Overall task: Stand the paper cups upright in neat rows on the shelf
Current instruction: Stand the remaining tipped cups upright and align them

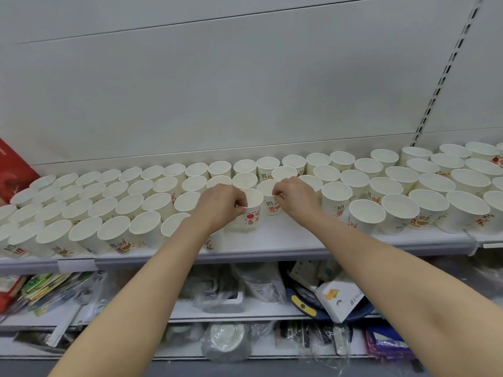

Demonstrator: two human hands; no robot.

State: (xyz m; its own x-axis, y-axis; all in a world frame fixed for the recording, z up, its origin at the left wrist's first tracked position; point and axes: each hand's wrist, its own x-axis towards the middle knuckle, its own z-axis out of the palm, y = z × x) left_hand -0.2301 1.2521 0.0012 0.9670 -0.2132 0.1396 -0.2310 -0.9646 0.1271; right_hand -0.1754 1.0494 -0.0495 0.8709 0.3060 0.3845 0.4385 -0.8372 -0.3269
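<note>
Several rows of white paper cups with red and orange print stand upright on the white shelf [285,242]. My left hand [220,204] pinches the rim of one upright cup [251,210] at the shelf's middle. Just to its right, my right hand [295,195] pinches the rim of a neighbouring upright cup [268,198]. Both cups rest on the shelf and stand close together. A bare strip of shelf lies in front of them, between the left block of cups [114,231] and the right block of cups [398,209].
A red package [13,170] leans at the far left behind the cups. The shelves below hold plastic-wrapped goods [226,341], a white box with a yellow flower [343,296] and coloured packets [40,287]. A slotted upright [446,74] runs up the back wall at right.
</note>
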